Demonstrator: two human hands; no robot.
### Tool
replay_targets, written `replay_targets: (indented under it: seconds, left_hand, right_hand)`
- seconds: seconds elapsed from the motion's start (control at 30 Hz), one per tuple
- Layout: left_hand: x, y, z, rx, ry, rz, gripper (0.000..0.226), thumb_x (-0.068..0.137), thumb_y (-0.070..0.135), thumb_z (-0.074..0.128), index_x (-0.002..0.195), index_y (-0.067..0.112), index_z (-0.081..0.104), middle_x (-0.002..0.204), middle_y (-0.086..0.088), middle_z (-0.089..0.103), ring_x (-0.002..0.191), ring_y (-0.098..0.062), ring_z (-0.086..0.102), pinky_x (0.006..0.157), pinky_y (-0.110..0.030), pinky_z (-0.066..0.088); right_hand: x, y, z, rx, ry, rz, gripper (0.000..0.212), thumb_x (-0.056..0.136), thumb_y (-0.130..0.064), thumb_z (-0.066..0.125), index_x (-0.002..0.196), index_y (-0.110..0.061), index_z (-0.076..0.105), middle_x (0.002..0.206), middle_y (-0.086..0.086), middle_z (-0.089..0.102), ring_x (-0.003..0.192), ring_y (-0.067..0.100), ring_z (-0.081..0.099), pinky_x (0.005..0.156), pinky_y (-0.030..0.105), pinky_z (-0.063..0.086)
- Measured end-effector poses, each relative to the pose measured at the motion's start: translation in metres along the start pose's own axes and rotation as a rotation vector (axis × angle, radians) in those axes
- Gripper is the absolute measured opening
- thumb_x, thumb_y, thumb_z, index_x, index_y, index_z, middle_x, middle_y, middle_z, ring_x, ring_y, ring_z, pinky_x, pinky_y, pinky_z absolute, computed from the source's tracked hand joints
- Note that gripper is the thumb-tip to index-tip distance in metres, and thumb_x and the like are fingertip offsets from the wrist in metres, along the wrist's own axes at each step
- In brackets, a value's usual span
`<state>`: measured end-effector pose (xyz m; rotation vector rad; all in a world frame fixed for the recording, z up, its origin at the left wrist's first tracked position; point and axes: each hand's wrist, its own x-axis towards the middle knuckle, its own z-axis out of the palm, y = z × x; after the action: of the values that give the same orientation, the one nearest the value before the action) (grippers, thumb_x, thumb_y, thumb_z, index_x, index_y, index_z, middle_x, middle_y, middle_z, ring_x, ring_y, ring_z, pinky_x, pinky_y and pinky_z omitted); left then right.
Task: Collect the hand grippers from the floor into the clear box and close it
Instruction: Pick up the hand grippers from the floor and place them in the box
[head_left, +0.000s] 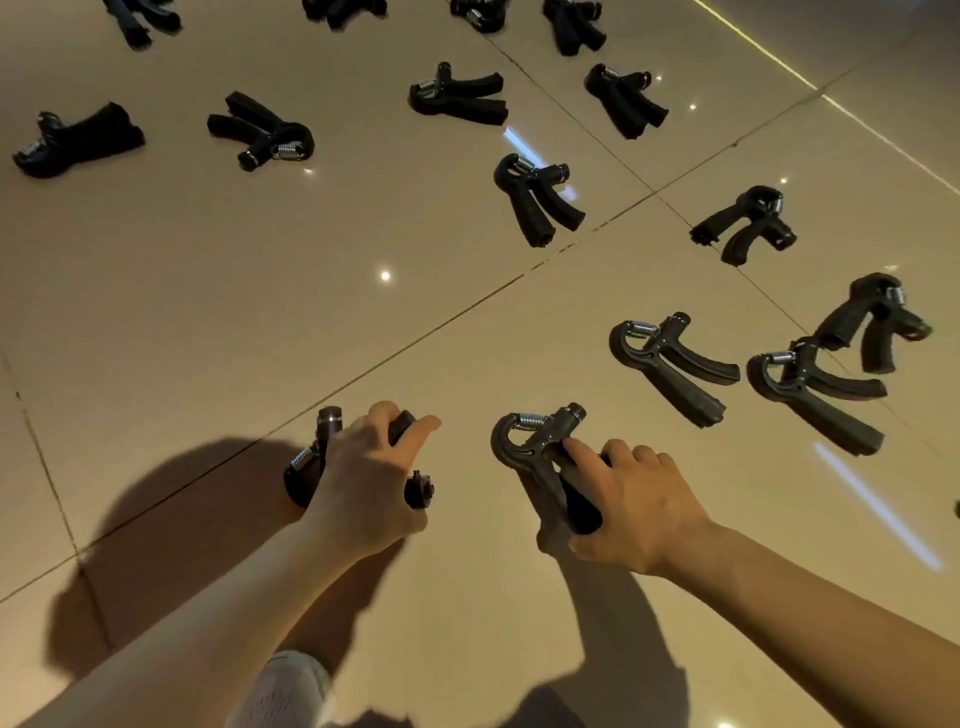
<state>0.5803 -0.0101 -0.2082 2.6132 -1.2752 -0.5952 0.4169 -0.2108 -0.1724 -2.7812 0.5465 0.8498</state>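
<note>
Presently, the left hand is clamped around 1 black hand gripper at the near centre of the tiled floor, and the right hand is clamped on the handles of a second hand gripper just right of it, index finger extended along the handle. Further hand grippers lie scattered on the floor: 2 near right, others far left and far centre; the clear box is out of view.
</note>
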Motion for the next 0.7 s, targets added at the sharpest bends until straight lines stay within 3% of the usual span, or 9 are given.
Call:
replay_targets:
  seconds: [0.07,0.2,0.27,0.33,0.4,0.57,0.7]
  left_hand:
    - [-0.009,0.019,-0.006,-0.159,0.076,0.009,0.076,0.056,0.034,0.067,0.128,0.022,0.049,0.121,-0.012,0.041,0.093,-0.03,0.06,0.077,-0.043,0.055]
    - [-0.037,0.067,-0.034,-0.389,0.154,-0.106,0.076,0.065,0.038,0.076,0.13,0.038,0.038,0.123,0.006,0.023,0.098,-0.019,0.055,0.086,-0.035,0.051]
    - [-0.057,0.09,-0.057,-0.424,0.163,-0.097,0.079,0.064,0.038,0.079,0.13,0.041,0.036,0.118,0.008,0.022,0.091,-0.017,0.053,0.084,-0.031,0.049]
    - [-0.081,0.115,-0.085,-0.464,0.151,-0.076,0.081,0.063,0.039,0.079,0.13,0.043,0.034,0.121,0.007,0.024,0.097,-0.019,0.051,0.085,-0.033,0.048]
    - [-0.108,0.14,-0.116,-0.468,0.144,-0.019,0.082,0.064,0.042,0.079,0.131,0.045,0.032,0.126,0.004,0.028,0.104,-0.019,0.047,0.087,-0.033,0.047]
    - [-0.175,0.212,-0.2,-0.342,0.182,0.186,0.079,0.065,0.045,0.078,0.133,0.042,0.038,0.133,0.002,0.032,0.112,-0.02,0.045,0.085,-0.03,0.042]
    - [-0.232,0.284,-0.25,-0.453,0.286,0.302,0.049,0.066,0.033,0.08,0.107,0.031,0.055,0.134,-0.004,0.034,0.113,-0.024,0.044,0.086,-0.03,0.039]
  right_hand:
    - [-0.02,0.002,-0.009,-0.05,-0.001,0.006,0.086,0.071,-0.063,0.057,0.141,-0.03,0.02,0.119,0.007,0.047,0.104,0.026,0.045,0.091,0.036,0.038]
    - [-0.061,0.0,-0.039,-0.17,0.059,0.049,0.085,0.072,-0.063,0.06,0.141,-0.029,0.024,0.127,0.01,0.045,0.113,0.028,0.041,0.095,0.038,0.037]
    - [-0.09,-0.005,-0.06,-0.232,0.08,0.06,0.084,0.072,-0.063,0.062,0.14,-0.028,0.027,0.129,0.01,0.045,0.115,0.029,0.041,0.093,0.038,0.039]
    - [-0.13,-0.011,-0.081,-0.236,0.128,0.088,0.081,0.072,-0.064,0.062,0.137,-0.028,0.029,0.128,0.008,0.047,0.113,0.029,0.043,0.085,0.035,0.041]
    - [-0.178,-0.016,-0.1,-0.164,0.211,0.119,0.079,0.072,-0.063,0.063,0.135,-0.028,0.032,0.128,0.005,0.048,0.111,0.028,0.045,0.082,0.035,0.043]
    - [-0.32,-0.017,-0.145,0.192,0.405,0.132,0.074,0.071,-0.054,0.069,0.133,-0.029,0.038,0.123,-0.002,0.05,0.111,0.022,0.05,0.09,0.037,0.048]
    - [-0.425,-0.025,-0.156,0.435,0.717,0.202,0.054,0.07,-0.045,0.073,0.115,-0.028,0.049,0.121,-0.001,0.052,0.102,0.016,0.052,0.086,0.036,0.051]
